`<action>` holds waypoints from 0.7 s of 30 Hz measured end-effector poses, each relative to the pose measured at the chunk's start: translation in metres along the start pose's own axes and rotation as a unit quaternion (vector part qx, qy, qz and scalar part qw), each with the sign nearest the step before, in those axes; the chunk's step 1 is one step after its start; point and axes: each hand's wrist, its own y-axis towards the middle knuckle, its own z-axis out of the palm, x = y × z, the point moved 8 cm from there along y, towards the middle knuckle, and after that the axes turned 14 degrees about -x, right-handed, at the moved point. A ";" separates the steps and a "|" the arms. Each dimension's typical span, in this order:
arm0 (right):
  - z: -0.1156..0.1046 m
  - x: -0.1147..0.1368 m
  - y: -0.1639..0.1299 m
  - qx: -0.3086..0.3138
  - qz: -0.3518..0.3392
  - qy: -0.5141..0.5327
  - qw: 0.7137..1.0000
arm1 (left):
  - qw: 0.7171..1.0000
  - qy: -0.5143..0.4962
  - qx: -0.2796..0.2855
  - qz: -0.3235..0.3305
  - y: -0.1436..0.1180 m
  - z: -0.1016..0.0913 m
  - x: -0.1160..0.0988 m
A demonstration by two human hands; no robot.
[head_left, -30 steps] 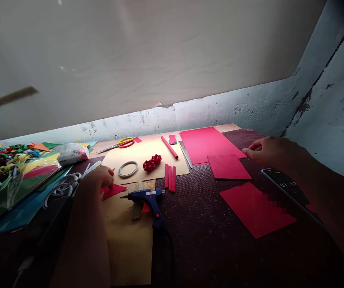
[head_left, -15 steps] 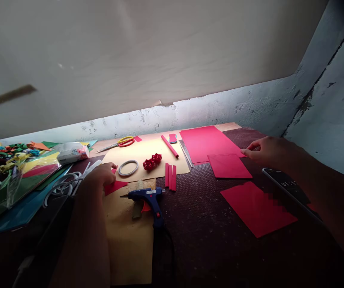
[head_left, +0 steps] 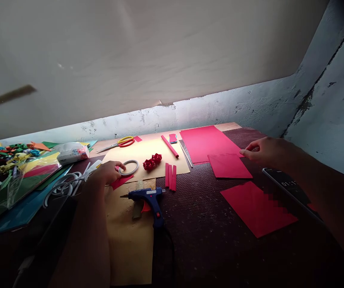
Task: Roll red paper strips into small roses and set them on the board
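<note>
My left hand (head_left: 109,171) is at the left edge of a yellow sheet (head_left: 148,144), its fingers closed around part of a small red paper piece (head_left: 122,182). Its fingertips reach the rim of a white ring (head_left: 129,174), which looks like a tape roll. On the right, my right hand (head_left: 259,151) pinches the near right corner of a large red paper sheet (head_left: 209,142). A smaller red square (head_left: 229,166) overlaps that sheet, and another red sheet (head_left: 256,210) lies closer. Red ribbon-like flowers (head_left: 152,162) sit beside the ring.
A blue glue gun (head_left: 148,196) lies in front, its cable running toward me. Red strips (head_left: 170,177), a red paper tube (head_left: 169,147), and scissors (head_left: 118,143) lie farther back. A phone (head_left: 289,190) is under my right forearm; coloured papers (head_left: 25,196) crowd the left.
My left hand has moved slightly right to the white ring, and the small red paper piece has shifted right with it. My right hand is almost unmoved at the large sheet's corner.
</note>
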 end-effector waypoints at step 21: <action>0.014 -0.006 0.006 0.024 -0.013 0.009 1.000 | 0.999 0.001 0.000 -0.046 0.009 0.001 0.034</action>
